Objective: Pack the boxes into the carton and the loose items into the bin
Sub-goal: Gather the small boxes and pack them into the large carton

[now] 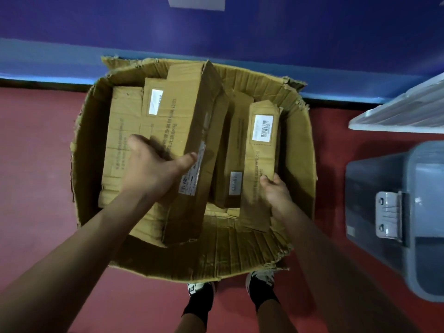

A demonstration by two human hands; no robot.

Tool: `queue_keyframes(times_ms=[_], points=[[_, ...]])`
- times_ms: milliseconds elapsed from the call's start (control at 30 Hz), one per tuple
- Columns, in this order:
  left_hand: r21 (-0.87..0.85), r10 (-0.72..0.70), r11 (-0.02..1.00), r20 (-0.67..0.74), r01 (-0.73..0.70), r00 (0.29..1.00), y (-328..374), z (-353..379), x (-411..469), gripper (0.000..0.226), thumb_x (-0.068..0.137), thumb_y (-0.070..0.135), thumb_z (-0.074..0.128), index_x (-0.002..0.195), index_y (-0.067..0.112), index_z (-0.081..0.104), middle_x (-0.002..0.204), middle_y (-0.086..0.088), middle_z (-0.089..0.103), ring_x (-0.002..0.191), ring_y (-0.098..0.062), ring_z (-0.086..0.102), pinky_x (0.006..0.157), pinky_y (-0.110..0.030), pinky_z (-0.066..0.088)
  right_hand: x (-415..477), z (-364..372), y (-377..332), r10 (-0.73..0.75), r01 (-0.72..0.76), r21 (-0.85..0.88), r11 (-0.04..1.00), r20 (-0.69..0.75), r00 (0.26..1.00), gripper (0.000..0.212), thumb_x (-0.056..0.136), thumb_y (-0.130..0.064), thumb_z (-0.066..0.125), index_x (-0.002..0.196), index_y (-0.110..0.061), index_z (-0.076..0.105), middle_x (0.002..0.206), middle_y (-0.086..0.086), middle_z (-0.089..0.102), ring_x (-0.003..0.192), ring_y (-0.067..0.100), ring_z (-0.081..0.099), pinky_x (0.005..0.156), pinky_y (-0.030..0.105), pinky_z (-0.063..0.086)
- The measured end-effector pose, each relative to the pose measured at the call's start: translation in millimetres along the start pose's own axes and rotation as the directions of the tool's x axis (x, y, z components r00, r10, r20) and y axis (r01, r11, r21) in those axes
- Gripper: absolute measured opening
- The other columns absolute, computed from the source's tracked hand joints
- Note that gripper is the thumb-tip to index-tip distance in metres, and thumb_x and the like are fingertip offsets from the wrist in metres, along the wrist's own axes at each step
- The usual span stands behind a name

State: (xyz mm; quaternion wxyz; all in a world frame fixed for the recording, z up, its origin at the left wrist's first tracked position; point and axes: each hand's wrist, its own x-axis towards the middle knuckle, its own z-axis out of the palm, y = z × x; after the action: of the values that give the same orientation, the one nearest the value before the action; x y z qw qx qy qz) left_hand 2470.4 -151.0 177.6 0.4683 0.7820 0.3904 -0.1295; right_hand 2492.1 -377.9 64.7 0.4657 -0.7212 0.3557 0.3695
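- Carton (300, 152): on floor, several boxes inside.
- Left hand (153, 169): gripping tilted box (189, 116) at carton centre; best lowered flat against neighbours.
- Right hand (276, 191): gripping labelled box (262, 164) at carton's right wall; probably steadying.
- Bin (384, 212): right of carton.

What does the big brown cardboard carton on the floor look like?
The big brown cardboard carton is open on top, its rims torn and ragged, its corrugated walls creased and bulging. It stands on the red floor by the blue wall, black-and-white shoes at its near side. Long flat cardboard boxes with white labels lie inside it, among them a tilted middle box and a labelled right box.
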Motion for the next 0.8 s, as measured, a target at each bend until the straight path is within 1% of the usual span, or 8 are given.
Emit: queue_keyframes(times_ms=[67, 200, 333, 400, 500, 633, 733, 800], points=[[0.045, 0.025, 0.999, -0.023, -0.024, 0.999, 3.3, -0.2, 5.3, 0.078, 0.07, 0.034, 0.079, 0.125, 0.017, 0.027, 0.111, 0.004, 0.044, 0.102, -0.013, 0.047, 0.082, -0.03, 0.046, 4.8, 3.8, 4.1, -0.005, 0.004, 0.007, 1.0, 0.07, 0.998, 0.045, 0.099, -0.031, 0.044, 0.143, -0.022, 0.039, 0.135, 0.004, 0.053, 0.122, 0.024, 0.051, 0.097, 0.04, 0.044], [0.039, -0.014, 0.999, -0.037, 0.015, 0.999, 14.4, -5.6, 12.1, 0.071, 0.069, 0.041, 0.077, 0.111, 0.021, 0.024, 0.112, 0.001, 0.047, 0.104, -0.02, 0.054, 0.089, -0.041, 0.051, 5.5, 1.0, 3.6, -0.044, 0.029, 0.084, 0.996, 0.183, 0.982, 0.038, 0.1, -0.026, 0.044, 0.137, -0.02, 0.046, 0.123, 0.002, 0.059, 0.111, 0.019, 0.056, 0.094, 0.038, 0.046], [0.025, -0.025, 0.999, -0.097, 0.028, 0.995, 15.4, -13.5, 18.6, 0.075, 0.071, 0.039, 0.077, 0.122, 0.015, 0.028, 0.113, 0.001, 0.048, 0.107, -0.018, 0.053, 0.09, -0.039, 0.05, 15.0, 0.9, -0.5, -0.067, 0.034, 0.161, 0.986, 0.203, 0.977, 0.037, 0.1, -0.024, 0.043, 0.137, -0.017, 0.046, 0.126, 0.005, 0.059, 0.115, 0.023, 0.057, 0.097, 0.04, 0.047], [0.016, -0.034, 0.999, -0.098, 0.036, 0.995, 13.9, -13.2, 17.8, 0.077, 0.071, 0.038, 0.077, 0.125, 0.016, 0.027, 0.114, 0.001, 0.049, 0.104, -0.016, 0.053, 0.086, -0.034, 0.05, 22.3, 8.2, -2.1, 0.005, -0.009, 0.02, 1.0, 0.17, 0.985, 0.047, 0.101, -0.032, 0.04, 0.146, -0.019, 0.033, 0.142, 0.006, 0.047, 0.128, 0.025, 0.047, 0.105, 0.039, 0.039], [-0.017, -0.067, 0.998, -0.063, 0.066, 0.996, 11.8, -4.5, 18.3, 0.069, 0.072, 0.037, 0.076, 0.116, 0.019, 0.026, 0.096, 0.009, 0.048, 0.084, -0.007, 0.054, 0.07, -0.026, 0.05, 32.9, 30.7, -11.7, 0.1, -0.021, -0.343, 0.939, 0.214, 0.972, 0.056, 0.104, -0.037, 0.026, 0.152, -0.013, 0.01, 0.153, 0.012, 0.03, 0.139, 0.03, 0.031, 0.109, 0.037, 0.027], [0.016, -0.04, 0.999, -0.009, 0.04, 0.999, 15.1, 9.6, 27.3, 0.076, 0.061, 0.049, 0.08, 0.113, 0.013, 0.037, 0.101, 0.003, 0.058, 0.089, -0.013, 0.062, 0.074, -0.035, 0.057, 50.3, 44.4, -21.6, 0.077, -0.011, -0.575, 0.818, 0.092, 0.993, 0.059, 0.1, -0.045, 0.029, 0.146, -0.01, 0.018, 0.148, 0.019, 0.032, 0.133, 0.038, 0.037, 0.107, 0.043, 0.03], [0.078, -0.036, 0.996, -0.006, 0.036, 0.999, 23.4, 21.2, 25.8, 0.074, 0.065, 0.045, 0.079, 0.113, 0.018, 0.03, 0.113, 0.002, 0.049, 0.106, -0.019, 0.055, 0.089, -0.04, 0.052, 48.9, 35.3, -19.5, 0.044, 0.023, -0.441, 0.897, 0.141, 0.989, 0.064, 0.099, -0.039, 0.042, 0.148, -0.012, 0.013, 0.147, 0.015, 0.037, 0.13, 0.034, 0.043, 0.1, 0.037, 0.038], [0.124, -0.026, 0.992, -0.001, 0.026, 1.0, 30.9, 30.2, 19.5, 0.072, 0.069, 0.044, 0.078, 0.115, 0.02, 0.027, 0.113, 0.001, 0.047, 0.105, -0.02, 0.052, 0.089, -0.038, 0.05, 37.6, 20.4, -16.7, 0.001, 0.053, -0.314, 0.948, 0.168, 0.986, 0.067, 0.097, -0.036, 0.048, 0.15, -0.018, 0.011, 0.149, 0.011, 0.036, 0.131, 0.03, 0.043, 0.103, 0.038, 0.04]])
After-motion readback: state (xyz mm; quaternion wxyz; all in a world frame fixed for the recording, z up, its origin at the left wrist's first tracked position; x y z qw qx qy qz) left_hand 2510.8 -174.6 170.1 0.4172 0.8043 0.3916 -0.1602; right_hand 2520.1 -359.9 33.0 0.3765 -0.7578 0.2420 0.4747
